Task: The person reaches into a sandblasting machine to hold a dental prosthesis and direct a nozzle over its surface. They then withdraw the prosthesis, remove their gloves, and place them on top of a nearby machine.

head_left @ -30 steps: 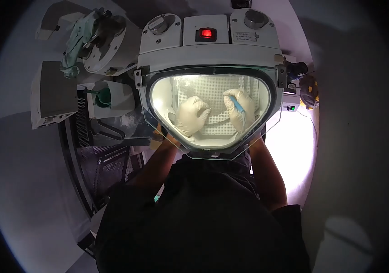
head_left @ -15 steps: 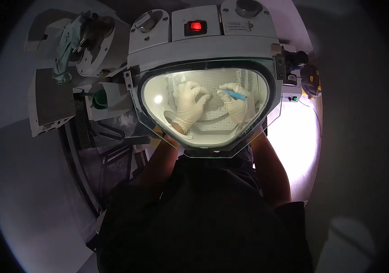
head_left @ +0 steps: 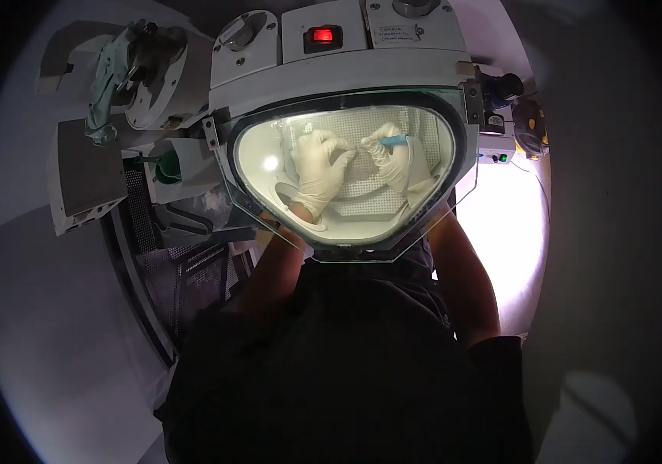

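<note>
Both my hands are in white gloves inside a lit blasting cabinet (head_left: 331,73), seen through its rounded window. My left hand (head_left: 317,168) is closed, thumb and fingers curled towards each other. Whatever it pinches is too small to make out. Facing it, my right hand (head_left: 394,164) grips a blue pen-shaped blasting handpiece (head_left: 395,141), its front end hidden by the fingers and pointing towards the left hand. A narrow gap separates the two hands above the perforated white floor (head_left: 358,122).
A red lit switch (head_left: 323,35) sits on top of the cabinet between two knobs. To the left are a green funnel-like part (head_left: 167,166) and a grey box (head_left: 91,174). A device with a green light (head_left: 503,158) and a bright glowing surface (head_left: 499,247) lie right.
My right hand has moved slightly left and up with the handpiece, nearer my left hand, and its wrist has turned. The camera view has shifted a little.
</note>
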A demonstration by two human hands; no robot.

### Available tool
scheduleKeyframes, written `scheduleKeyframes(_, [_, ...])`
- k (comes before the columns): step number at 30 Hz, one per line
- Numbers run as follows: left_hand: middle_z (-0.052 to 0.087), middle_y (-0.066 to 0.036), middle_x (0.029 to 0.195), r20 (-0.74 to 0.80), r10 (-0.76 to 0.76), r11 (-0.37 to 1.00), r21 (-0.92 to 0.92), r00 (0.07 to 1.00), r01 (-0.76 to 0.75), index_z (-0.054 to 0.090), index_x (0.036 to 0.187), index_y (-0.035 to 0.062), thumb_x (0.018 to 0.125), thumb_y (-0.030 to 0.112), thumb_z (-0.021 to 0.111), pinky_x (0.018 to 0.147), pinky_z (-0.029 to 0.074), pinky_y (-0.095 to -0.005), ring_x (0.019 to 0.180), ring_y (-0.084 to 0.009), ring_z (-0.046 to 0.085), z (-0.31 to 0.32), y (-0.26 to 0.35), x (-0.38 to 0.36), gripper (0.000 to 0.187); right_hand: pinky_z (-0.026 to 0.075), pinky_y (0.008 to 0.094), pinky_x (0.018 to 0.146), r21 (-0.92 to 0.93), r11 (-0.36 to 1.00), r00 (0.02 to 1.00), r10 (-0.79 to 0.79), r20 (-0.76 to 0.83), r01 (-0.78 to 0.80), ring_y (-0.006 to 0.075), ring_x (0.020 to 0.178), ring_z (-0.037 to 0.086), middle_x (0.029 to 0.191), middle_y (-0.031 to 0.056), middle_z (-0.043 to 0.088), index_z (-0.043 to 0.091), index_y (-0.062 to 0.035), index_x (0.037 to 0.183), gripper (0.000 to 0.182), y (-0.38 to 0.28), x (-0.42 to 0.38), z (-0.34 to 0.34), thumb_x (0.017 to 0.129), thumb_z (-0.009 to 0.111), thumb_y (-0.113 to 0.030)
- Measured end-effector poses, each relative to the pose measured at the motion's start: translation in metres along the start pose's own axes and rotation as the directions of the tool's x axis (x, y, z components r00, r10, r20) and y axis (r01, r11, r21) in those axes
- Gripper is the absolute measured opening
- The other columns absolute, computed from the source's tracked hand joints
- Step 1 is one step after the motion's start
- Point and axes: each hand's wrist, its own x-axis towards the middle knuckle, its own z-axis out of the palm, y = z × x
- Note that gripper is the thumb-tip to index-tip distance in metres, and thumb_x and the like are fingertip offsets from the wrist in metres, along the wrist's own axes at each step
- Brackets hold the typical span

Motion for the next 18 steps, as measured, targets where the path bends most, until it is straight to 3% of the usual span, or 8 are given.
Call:
scheduleKeyframes(4, [0.065,0.0,0.101,-0.024,0.023,0.996,0.084,0.999,-0.021,0.079,0.088,0.019,0.077,0.025,0.087,0.093,0.042,-0.0463,0.105,-0.0278,0.058,0.004,-0.0024,-0.0014,0.016,0.042,0.0322,0.057,-0.104,0.993,0.995,0.065,0.074,-0.058,0.0126,0.061,0.053,0.065,0.0041,0.06,0.069,-0.0033,0.093,0.043,-0.0047,0.0017,-0.0026,0.1,0.071,-0.045])
scheduleKeyframes(9, [0.068,-0.001,0.099,-0.031,0.068,0.979,0.194,0.997,-0.061,0.078,0.088,0.0171,0.079,0.023,0.087,0.09,0.048,-0.0416,0.101,-0.0265,0.061,-0.0002,0.0046,0.0003,0.015,0.043,0.0335,0.057,-0.072,0.994,0.993,0.084,0.08,-0.078,0.0135,0.061,0.054,0.067,0.0057,0.063,0.069,-0.0039,0.093,0.041,-0.0081,0.0022,-0.0041,0.101,0.071,-0.044])
scheduleKeyframes(14, [0.068,-0.002,0.1,-0.031,0.07,0.986,0.152,0.997,-0.065,0.078,0.088,0.0165,0.078,0.023,0.088,0.09,0.049,-0.0413,0.102,-0.027,0.061,0.0013,0.0023,-0.0005,0.015,0.043,0.0338,0.058,-0.115,0.993,0.998,0.017,0.06,-0.01,0.0144,0.062,0.055,0.067,0.0068,0.062,0.069,-0.0041,0.095,0.041,-0.0023,0.0023,-0.0022,0.101,0.07,-0.044])
scheduleKeyframes(18, [0.068,0.0,0.101,-0.014,0.074,0.982,0.176,0.997,-0.07,0.078,0.088,0.0171,0.078,0.024,0.087,0.09,0.048,-0.0418,0.103,-0.0267,0.06,-0.001,0.0037,0.0015,0.015,0.044,0.0344,0.059,-0.081,0.995,0.994,0.068,0.082,-0.061,0.0152,0.062,0.057,0.067,0.0074,0.062,0.069,-0.0037,0.094,0.044,-0.0094,0.0019,-0.0044,0.101,0.069,-0.047])
